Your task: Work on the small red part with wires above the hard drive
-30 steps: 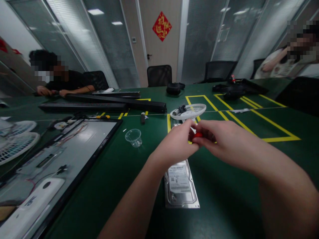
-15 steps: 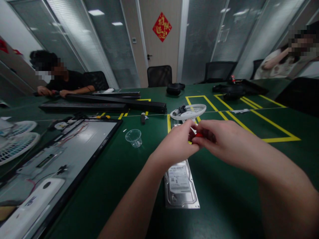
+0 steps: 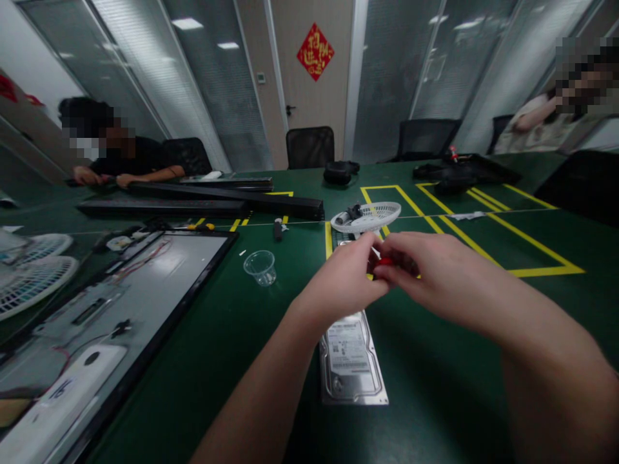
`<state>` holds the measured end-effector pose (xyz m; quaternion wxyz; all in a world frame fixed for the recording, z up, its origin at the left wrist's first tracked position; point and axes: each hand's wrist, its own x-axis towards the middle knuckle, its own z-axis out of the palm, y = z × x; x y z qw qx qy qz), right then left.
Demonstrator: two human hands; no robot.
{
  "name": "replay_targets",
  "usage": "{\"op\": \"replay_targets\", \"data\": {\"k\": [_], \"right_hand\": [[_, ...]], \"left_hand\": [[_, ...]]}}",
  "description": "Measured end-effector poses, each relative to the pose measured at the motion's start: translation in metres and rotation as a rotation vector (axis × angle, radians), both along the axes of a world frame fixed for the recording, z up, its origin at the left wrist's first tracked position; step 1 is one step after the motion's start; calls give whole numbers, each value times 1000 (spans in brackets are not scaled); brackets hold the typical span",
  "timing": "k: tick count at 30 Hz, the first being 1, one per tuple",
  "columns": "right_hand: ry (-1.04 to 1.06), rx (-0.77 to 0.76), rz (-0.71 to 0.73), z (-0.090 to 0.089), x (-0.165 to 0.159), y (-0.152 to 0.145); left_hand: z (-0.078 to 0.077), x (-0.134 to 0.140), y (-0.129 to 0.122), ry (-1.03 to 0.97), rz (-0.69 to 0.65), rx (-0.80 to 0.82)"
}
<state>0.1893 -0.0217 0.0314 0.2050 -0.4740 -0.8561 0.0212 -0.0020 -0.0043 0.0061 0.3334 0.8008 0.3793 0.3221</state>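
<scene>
My left hand (image 3: 345,274) and my right hand (image 3: 420,263) meet above the table, fingers bent in toward each other. Between their fingertips shows a small red object (image 3: 385,262), mostly covered; its kind I cannot make out. The right fingers pinch it, and the left fingers curl closed against it from the other side. Below my hands, a silver hard drive (image 3: 349,361) lies label up on the green table, its far part hidden by my left hand. Just beyond my fingers is a white round plastic grille (image 3: 387,211) with small dark parts lying in it.
A clear plastic cup (image 3: 261,267) stands left of my hands. Farther left lies an opened flat panel (image 3: 169,277) with a white case on it. Long black bars (image 3: 217,201) lie beyond. Yellow tape (image 3: 546,270) marks the table. Two people sit across, left and right.
My hands stay almost in place, with the red object still between the fingertips. The person at the far right has shifted slightly.
</scene>
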Motion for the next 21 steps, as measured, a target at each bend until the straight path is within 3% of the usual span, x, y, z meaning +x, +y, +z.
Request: {"op": "replay_targets", "data": {"k": [10, 17, 21], "right_hand": [[58, 6, 111, 1, -2, -1], [3, -21, -1, -1, 2, 2], [24, -9, 18, 0, 1, 0]], "left_hand": [[3, -2, -1, 33, 15, -1], [1, 0, 0, 5, 1, -11], [1, -1, -1, -3, 5, -22]]}}
